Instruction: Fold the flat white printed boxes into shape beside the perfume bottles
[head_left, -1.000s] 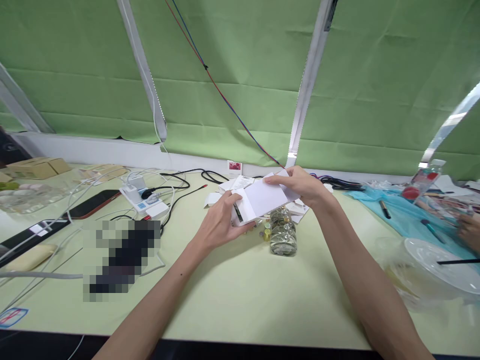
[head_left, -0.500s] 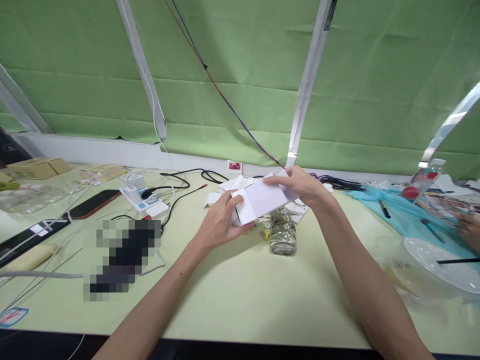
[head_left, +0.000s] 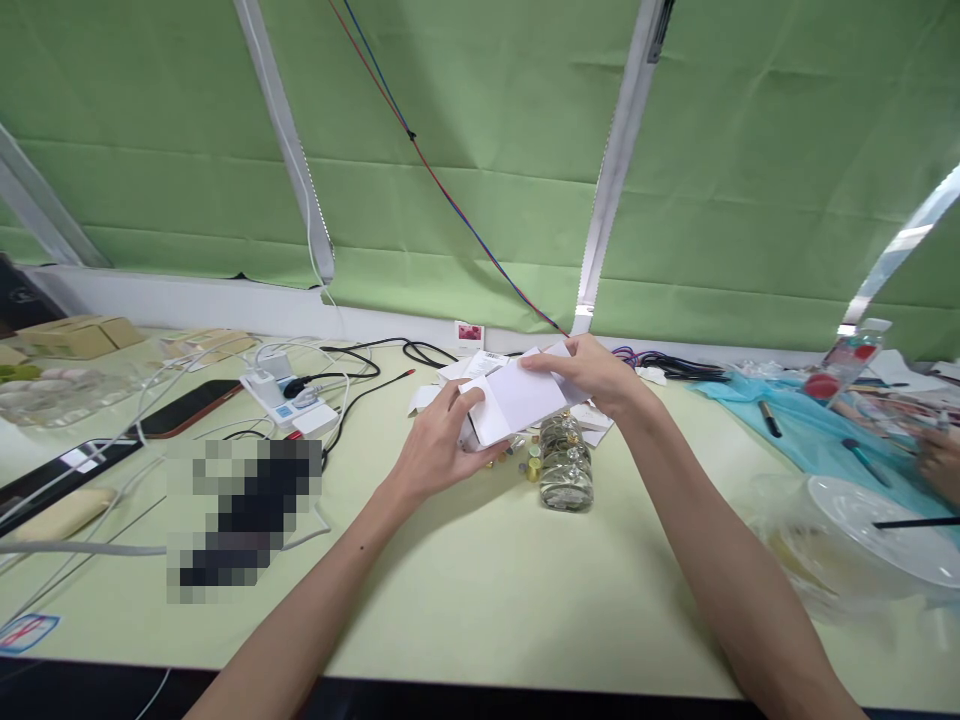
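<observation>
Both my hands hold a small white cardboard box [head_left: 517, 398] above the pale green table [head_left: 480, 590]. My left hand [head_left: 435, 450] grips its near left end, thumb on the end flap. My right hand [head_left: 589, 372] pinches the far right end with curled fingers. Just beneath the box a clear glass bottle [head_left: 566, 465] with gold flecks lies on the table, beside small gold caps [head_left: 532, 466]. More white cartons [head_left: 469, 372] lie behind the box.
A white power strip [head_left: 289, 405] with tangled cables, two phones [head_left: 184, 408] and a blurred dark patch lie left. Right are a blue cloth [head_left: 806, 435] with pens, a clear plastic lid [head_left: 874, 530], a water bottle [head_left: 847, 358], and another person's hand [head_left: 937, 460].
The box has shifted slightly left and closer between my hands; my left thumb has pressed the end flap in and my right hand has moved a little left.
</observation>
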